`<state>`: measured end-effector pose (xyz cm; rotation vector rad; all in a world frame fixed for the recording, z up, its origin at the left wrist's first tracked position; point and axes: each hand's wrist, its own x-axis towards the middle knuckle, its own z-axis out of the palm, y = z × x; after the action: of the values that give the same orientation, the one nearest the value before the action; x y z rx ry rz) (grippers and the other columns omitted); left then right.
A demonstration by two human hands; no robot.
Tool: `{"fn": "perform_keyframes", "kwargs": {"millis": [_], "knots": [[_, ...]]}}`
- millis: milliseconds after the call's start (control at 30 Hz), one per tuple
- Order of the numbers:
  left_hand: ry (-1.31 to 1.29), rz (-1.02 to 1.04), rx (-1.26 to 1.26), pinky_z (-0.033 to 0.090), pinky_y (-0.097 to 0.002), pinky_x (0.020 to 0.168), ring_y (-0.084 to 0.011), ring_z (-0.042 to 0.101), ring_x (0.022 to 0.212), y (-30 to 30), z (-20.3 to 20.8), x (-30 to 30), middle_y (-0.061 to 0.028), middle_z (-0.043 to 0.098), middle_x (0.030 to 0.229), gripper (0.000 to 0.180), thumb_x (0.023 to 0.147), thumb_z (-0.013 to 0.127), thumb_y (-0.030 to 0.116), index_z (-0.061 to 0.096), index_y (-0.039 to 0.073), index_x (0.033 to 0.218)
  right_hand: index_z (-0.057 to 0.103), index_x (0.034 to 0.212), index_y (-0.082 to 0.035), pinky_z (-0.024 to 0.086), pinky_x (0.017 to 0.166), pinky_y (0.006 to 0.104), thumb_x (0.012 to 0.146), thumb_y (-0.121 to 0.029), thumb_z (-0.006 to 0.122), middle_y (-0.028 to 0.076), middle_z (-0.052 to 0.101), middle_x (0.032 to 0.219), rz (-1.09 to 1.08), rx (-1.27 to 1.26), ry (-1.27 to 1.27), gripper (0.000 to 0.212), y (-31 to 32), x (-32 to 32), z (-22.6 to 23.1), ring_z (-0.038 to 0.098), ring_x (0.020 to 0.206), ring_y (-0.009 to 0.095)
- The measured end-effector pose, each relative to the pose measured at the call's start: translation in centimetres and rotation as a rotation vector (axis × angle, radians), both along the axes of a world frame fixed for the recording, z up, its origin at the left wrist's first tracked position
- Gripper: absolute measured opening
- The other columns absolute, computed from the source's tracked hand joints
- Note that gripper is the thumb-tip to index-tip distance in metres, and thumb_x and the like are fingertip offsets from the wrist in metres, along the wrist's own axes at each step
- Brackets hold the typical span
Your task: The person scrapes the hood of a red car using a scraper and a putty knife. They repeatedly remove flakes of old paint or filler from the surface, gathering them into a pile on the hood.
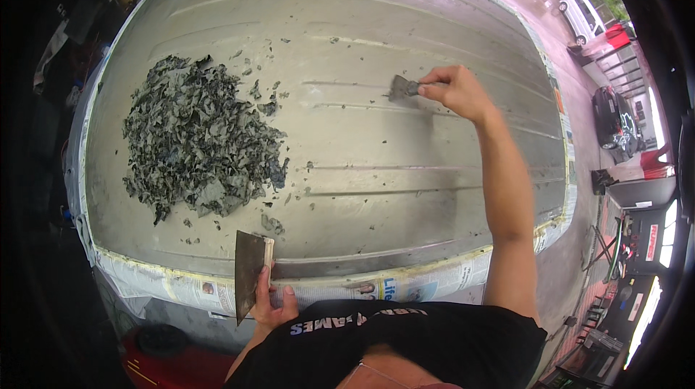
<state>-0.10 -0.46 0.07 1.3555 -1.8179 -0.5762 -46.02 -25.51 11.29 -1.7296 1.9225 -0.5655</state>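
My right hand [457, 91] is closed round the handle of a small scraper [402, 88], its blade against the ribbed grey vehicle roof [347, 136]. Dark flecks cling about that blade. Down by the near edge, my left hand [274, 306] grips a wide scraper [248, 277] with a broad metal blade and a pale strip along one side. This blade stands clear of the big heap of peeled paint flakes [199, 139] on the roof's left half. Small loose flakes [272, 224] lie scattered between the heap and my left hand.
Taped newspaper [311, 289] borders the roof along its near and right edges. Beyond the right side are a dark car [614, 117], a white van [581, 16] and workshop gear [604, 345]. Something red [184, 364] sits on the floor at lower left.
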Motion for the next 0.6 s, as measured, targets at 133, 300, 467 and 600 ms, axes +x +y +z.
{"fn": "perform_keyframes", "kwargs": {"millis": [133,300,467,600], "knots": [[0.020,0.002,0.022,0.051,-0.0285,0.072,-0.0233,0.066,0.096,0.2,-0.5,0.6,-0.0227,0.066,0.127,0.062,0.090,0.066,0.018,0.046,-0.007,0.143,0.076,0.099,0.000,0.050,0.079,0.0327,0.083,-0.020,0.077,0.009,0.072,0.086,0.031,0.060,-0.016,0.025,-0.8,0.1,0.0,0.063,0.082,0.017],[0.031,-0.007,0.052,0.052,-0.0298,0.070,-0.0257,0.067,0.097,0.2,-0.1,0.2,-0.0237,0.067,0.126,0.063,0.089,0.066,0.018,0.046,-0.008,0.143,0.076,0.100,0.000,0.049,0.080,0.0327,0.082,-0.019,0.077,0.009,0.072,0.086,0.042,0.040,0.019,0.026,-0.8,0.7,0.4,0.062,0.082,0.017],[0.041,-0.044,0.025,0.052,-0.0292,0.071,-0.0267,0.067,0.102,-0.2,-0.1,0.1,-0.0239,0.066,0.126,0.064,0.088,0.067,0.018,0.045,-0.007,0.143,0.076,0.100,0.000,0.049,0.080,0.0323,0.082,-0.020,0.077,0.010,0.072,0.086,0.005,0.046,0.024,0.027,-0.3,-0.3,0.5,0.062,0.083,0.017],[0.063,-0.053,0.045,0.052,-0.0285,0.071,-0.0263,0.066,0.106,0.4,-0.3,0.6,-0.0231,0.066,0.126,0.065,0.087,0.067,0.018,0.046,-0.007,0.143,0.076,0.100,-0.002,0.049,0.081,0.0329,0.083,-0.021,0.077,0.010,0.071,0.084,-0.027,0.105,0.060,0.026,0.1,0.7,0.9,0.062,0.082,0.017]]}}
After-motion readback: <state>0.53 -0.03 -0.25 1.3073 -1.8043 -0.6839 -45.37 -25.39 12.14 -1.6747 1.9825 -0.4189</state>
